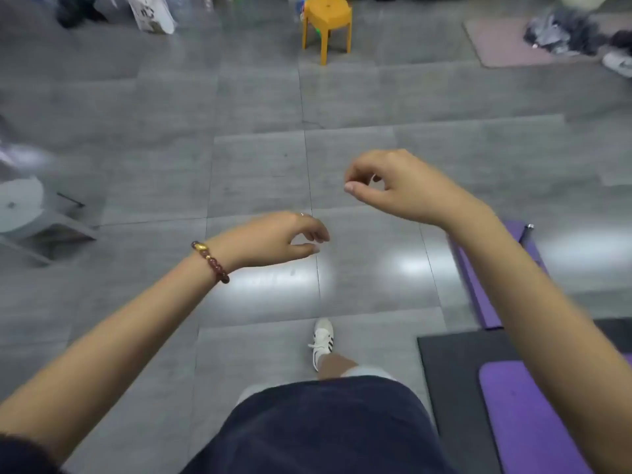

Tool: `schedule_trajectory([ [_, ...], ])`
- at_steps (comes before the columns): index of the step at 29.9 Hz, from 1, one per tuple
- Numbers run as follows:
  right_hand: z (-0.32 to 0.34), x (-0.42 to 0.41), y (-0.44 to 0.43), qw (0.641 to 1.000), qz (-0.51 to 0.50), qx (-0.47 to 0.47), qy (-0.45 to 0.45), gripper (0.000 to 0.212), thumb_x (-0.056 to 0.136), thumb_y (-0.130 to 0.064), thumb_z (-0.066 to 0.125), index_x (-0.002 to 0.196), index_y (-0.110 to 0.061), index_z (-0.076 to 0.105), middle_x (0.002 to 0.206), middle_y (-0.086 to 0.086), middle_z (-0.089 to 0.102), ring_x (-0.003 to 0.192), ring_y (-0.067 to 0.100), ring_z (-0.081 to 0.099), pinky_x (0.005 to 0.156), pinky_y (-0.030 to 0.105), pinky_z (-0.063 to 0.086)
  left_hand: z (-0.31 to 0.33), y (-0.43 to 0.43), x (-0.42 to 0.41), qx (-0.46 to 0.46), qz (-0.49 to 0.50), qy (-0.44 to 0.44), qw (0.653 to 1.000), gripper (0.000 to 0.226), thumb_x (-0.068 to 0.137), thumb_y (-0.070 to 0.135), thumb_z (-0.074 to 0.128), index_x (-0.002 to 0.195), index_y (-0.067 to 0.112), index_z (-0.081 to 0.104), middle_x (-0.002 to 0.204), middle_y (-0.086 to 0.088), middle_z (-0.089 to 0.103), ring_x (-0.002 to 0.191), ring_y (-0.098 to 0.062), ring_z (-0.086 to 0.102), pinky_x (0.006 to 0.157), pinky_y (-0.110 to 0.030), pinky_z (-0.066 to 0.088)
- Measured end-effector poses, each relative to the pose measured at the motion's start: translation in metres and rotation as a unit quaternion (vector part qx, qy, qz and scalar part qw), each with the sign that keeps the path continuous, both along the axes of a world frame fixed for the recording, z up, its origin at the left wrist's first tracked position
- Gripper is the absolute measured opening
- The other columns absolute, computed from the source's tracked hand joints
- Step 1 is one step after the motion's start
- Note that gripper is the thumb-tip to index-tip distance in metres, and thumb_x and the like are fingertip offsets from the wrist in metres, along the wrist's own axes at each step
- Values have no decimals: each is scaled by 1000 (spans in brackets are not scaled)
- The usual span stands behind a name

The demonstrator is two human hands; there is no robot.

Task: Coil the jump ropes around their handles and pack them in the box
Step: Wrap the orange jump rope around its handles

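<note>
No jump rope and no box shows in this view. My left hand (284,239), with a bead bracelet on its wrist, hangs over the grey floor tiles with loosely curled fingers and holds nothing. My right hand (386,183) is raised a little higher and farther right, fingers loosely curled toward the thumb, also holding nothing. Both hands are in mid-air, apart from each other. A thin dark rod with a silver tip (526,234) lies on the purple mat at the right; I cannot tell what it is.
An orange plastic stool (326,22) stands at the far centre. A white stool (24,213) is at the left edge. Purple mats (519,412) and a black mat (455,371) lie at the right. A pink mat with dark clutter (564,35) is far right. My shoe (323,340) is below.
</note>
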State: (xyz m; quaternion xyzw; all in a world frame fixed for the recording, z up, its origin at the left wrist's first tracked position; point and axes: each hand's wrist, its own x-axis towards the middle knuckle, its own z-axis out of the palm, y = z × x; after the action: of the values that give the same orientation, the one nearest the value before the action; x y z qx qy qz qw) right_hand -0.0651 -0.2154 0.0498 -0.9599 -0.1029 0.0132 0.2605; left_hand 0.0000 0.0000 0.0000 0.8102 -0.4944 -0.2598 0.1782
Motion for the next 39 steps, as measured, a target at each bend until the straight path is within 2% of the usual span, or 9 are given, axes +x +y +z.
schedule_trajectory([
  [9,11,167,-60,999,-5,23,30,10,92,-34,53,87,-28,60,84,-15,62,83,4,57,73,34,50,12,-58,158,-6,36,15,999,23,93,31,52,113,28,60,108,18,60,98,5,53,88,-31,47],
  [18,-2,364,-108,999,-20,12,32,15,92,-32,54,91,-21,65,87,-9,64,82,7,57,73,33,49,1,-101,363,-27,42,6,999,23,91,25,56,113,22,61,111,10,63,100,-1,56,90,-29,45],
  [20,3,408,-117,999,-25,22,24,13,93,-31,54,88,-23,63,85,-8,64,81,7,57,73,33,49,4,-109,406,-27,39,11,999,22,92,26,55,113,23,61,112,10,63,99,1,56,89,-23,44],
  [23,9,468,-132,999,-33,34,21,10,93,-29,54,87,-26,61,84,-9,63,79,5,56,73,29,48,5,-126,470,-19,33,12,999,22,92,24,55,113,21,61,111,9,63,96,3,54,81,-5,36],
  [25,9,503,-144,998,-36,40,27,9,93,-29,54,87,-26,60,83,-10,63,78,4,56,72,27,46,5,-138,508,-21,33,11,999,21,92,22,55,113,21,61,111,9,63,95,3,54,79,-1,34],
  [29,3,583,-178,997,-47,44,41,12,93,-28,54,89,-22,63,85,-7,65,79,5,57,72,27,46,4,-168,592,-21,19,10,1000,21,92,23,56,112,21,62,110,10,63,96,3,55,88,-23,43],
  [31,-2,627,-197,997,-48,41,36,10,93,-29,55,88,-23,62,86,-7,65,80,5,57,72,27,47,-2,-186,638,-18,9,0,1000,21,92,23,56,111,21,62,109,10,64,96,1,56,89,-28,45],
  [36,-16,736,-256,996,-54,67,18,11,93,-24,56,89,-16,64,85,-5,64,80,3,55,68,18,41,-15,-242,757,-12,19,-13,1000,20,91,22,57,110,20,63,109,8,65,95,-1,58,87,-28,46],
  [39,-19,803,-290,995,-51,78,40,10,93,-24,56,88,-19,63,86,-5,65,81,4,57,71,24,45,-12,-271,821,-3,49,-2,999,21,92,22,56,111,20,62,110,9,64,97,-2,57,84,-24,44],
])
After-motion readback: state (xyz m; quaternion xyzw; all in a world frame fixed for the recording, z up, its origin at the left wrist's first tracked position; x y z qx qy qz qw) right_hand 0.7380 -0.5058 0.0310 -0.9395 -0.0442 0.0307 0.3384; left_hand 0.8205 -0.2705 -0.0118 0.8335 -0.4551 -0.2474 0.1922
